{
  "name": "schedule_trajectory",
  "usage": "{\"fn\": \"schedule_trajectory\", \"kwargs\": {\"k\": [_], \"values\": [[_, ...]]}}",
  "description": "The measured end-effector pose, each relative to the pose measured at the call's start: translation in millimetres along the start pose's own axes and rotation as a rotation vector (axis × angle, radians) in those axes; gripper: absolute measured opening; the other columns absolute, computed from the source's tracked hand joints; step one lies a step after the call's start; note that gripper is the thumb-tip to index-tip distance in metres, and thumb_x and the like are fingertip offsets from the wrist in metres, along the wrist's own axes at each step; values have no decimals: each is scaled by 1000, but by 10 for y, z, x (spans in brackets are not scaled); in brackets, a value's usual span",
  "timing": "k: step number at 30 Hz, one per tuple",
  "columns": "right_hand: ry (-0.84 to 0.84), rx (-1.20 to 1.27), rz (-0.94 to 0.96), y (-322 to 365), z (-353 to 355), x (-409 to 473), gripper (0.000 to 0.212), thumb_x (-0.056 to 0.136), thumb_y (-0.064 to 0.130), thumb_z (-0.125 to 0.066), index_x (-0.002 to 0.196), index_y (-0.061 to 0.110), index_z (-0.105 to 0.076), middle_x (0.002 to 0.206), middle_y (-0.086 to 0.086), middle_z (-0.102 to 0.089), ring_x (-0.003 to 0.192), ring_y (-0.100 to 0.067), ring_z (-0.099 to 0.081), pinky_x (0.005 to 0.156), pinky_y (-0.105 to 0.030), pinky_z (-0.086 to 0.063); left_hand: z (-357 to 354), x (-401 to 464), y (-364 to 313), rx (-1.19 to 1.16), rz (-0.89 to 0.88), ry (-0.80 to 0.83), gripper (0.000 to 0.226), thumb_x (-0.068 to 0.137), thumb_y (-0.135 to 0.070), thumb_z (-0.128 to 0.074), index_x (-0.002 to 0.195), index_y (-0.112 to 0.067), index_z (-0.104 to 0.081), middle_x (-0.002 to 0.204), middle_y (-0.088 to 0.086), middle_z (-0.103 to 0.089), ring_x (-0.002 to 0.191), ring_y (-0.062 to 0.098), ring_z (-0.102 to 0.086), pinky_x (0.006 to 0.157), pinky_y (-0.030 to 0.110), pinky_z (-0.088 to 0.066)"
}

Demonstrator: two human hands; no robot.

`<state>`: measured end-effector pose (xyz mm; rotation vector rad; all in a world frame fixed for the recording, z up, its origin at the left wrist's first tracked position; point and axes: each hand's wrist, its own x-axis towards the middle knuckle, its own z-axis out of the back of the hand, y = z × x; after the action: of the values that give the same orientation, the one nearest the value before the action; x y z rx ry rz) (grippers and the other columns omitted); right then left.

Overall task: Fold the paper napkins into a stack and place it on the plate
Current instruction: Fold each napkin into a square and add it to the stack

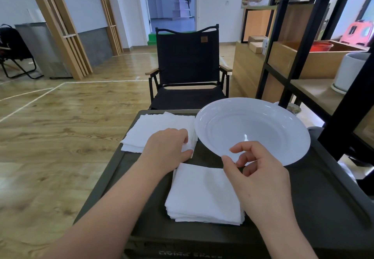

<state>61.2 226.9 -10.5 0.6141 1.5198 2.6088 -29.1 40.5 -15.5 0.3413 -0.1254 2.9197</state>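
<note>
A stack of folded white napkins lies on the near middle of the dark table. A looser pile of unfolded napkins sits at the table's far left corner. My left hand rests on that pile's near right corner, with fingers and thumb curled on a napkin edge. The white plate stands empty at the far right. My right hand hovers above the folded stack's right side and the plate's near rim, fingers loosely curled, holding nothing.
A black folding chair faces the table from the far side. Black-framed wooden shelving rises close on the right, with a white pot on it. Wooden floor stretches to the left.
</note>
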Motion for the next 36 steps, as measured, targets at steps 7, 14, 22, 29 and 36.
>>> {"fn": "schedule_trajectory", "kwargs": {"k": [7, 14, 22, 29, 36], "values": [[-2, 12, 14, -16, 14, 11, 26, 77, 36, -78, 78, 43, -53, 69, 14, -59, 78, 8, -55, 52, -9, -38, 44, 10, -101, 33, 77, -22, 21, 95, -29, -52, 98, -17, -68, 92, 1, -71, 77, 15, -56, 64, 24, -35], [-1, 16, 23, -19, 36, 16, 25, 77, 35, -77, 78, 42, -53, 69, 14, -59, 78, 8, -55, 52, -10, -38, 48, 32, -109, 36, 80, 27, 25, 94, -38, -56, 99, -16, -67, 95, 0, -71, 87, 18, -64, 72, 27, -48], [3, 19, 19, -21, 41, 26, 22, 77, 37, -76, 80, 41, -55, 69, 15, -59, 73, 7, -56, 52, -7, -37, 74, 18, -48, -18, 96, -66, 26, 96, -28, -50, 95, -16, -74, 93, -1, -73, 80, 15, -62, 67, 22, -40], [2, 40, 20, -19, 57, 28, 21, 78, 35, -76, 81, 40, -56, 70, 13, -60, 59, -5, -58, 53, -9, -38, 74, 25, -49, -44, 87, -43, 31, 104, -27, -41, 105, -13, -70, 103, 1, -72, 92, 17, -63, 78, 24, -44], [-2, 52, 23, -20, 59, 27, 19, 77, 37, -74, 80, 40, -56, 70, 14, -60, 69, 0, -58, 52, -8, -38, 107, -9, -6, -109, 95, -167, 23, 103, -22, -42, 99, -12, -63, 97, 1, -67, 89, 18, -59, 75, 24, -42]]}}
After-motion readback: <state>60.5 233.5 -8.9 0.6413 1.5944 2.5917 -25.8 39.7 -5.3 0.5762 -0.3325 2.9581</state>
